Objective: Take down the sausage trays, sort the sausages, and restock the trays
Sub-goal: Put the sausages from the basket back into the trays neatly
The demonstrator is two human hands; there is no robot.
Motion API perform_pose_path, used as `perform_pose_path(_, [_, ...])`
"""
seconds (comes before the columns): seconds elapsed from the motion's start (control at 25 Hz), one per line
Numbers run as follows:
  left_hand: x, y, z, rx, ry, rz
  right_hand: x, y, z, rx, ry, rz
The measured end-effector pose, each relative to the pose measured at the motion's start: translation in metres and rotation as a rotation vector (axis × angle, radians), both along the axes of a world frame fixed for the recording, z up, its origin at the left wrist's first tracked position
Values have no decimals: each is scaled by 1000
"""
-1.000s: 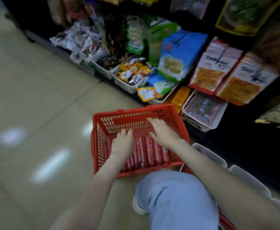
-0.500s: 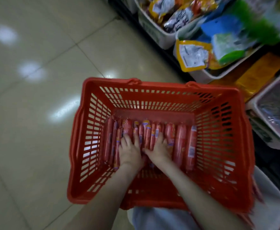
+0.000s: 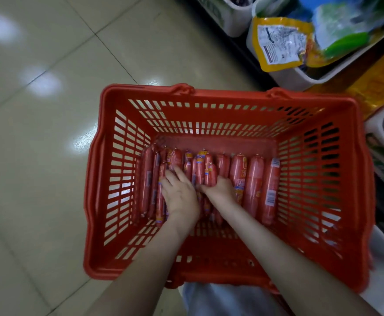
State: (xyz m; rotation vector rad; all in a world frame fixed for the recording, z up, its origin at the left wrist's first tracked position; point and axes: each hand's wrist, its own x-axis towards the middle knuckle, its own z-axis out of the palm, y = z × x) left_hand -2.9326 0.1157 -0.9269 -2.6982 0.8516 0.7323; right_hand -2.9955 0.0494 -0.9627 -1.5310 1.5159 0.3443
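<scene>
We can't read the labels. Red sausages (image 3: 253, 179) line the basket's (image 3: 209, 94) twelve o'clock wall. Our left hand (image 3: 180, 197) lies flat-fingered on them and our right hand (image 3: 221, 190) curls round one.

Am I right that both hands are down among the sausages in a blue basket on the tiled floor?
Not quite: the head view shows the basket is red, not blue; the left hand and right hand are indeed among the sausages.

The glossy beige tiled floor (image 3: 49, 167) carries a red slatted plastic basket (image 3: 232, 95), standing just beside the bottom shelf's white trays (image 3: 289, 76)
</scene>
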Motion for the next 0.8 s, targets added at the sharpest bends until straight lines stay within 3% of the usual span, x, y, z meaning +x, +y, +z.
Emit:
perform_pose_path(0.2, [7, 3, -3, -124, 82, 45, 14, 10, 4, 93, -159, -105])
perform_pose_path(0.32, [9, 3, -2, -226, 159, 98, 10, 2, 9, 252, -320, -290])
perform_pose_path(0.52, [13, -13, 31, -487, 553, 223, -9, -32, 46, 434, -518, -439])
perform_pose_path(0.64, [-4, -38, 77, -577, 711, 97, -48, -60, 95, 458, -690, -575])
perform_pose_path(0.8, [-74, -75, 124, -618, 887, -173, -142, -73, 162, 327, -805, -747])
